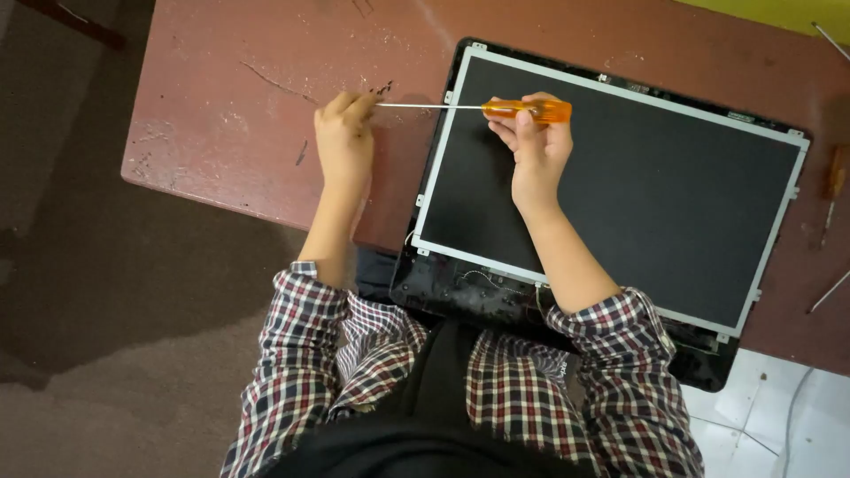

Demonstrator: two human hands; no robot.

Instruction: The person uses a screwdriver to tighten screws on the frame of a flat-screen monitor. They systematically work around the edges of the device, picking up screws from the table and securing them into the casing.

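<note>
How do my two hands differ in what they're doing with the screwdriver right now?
The right hand wraps the orange handle of the screwdriver, above the dark screen panel; the left hand only pinches the tip end of the thin metal shaft. The right hand is over the panel, the left over the bare reddish table. Both wear checked sleeves and keep the tool level.

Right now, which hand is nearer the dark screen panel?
Right. The right hand is over the screen panel's left edge, holding the screwdriver; the left hand is off it, over the table.
</note>
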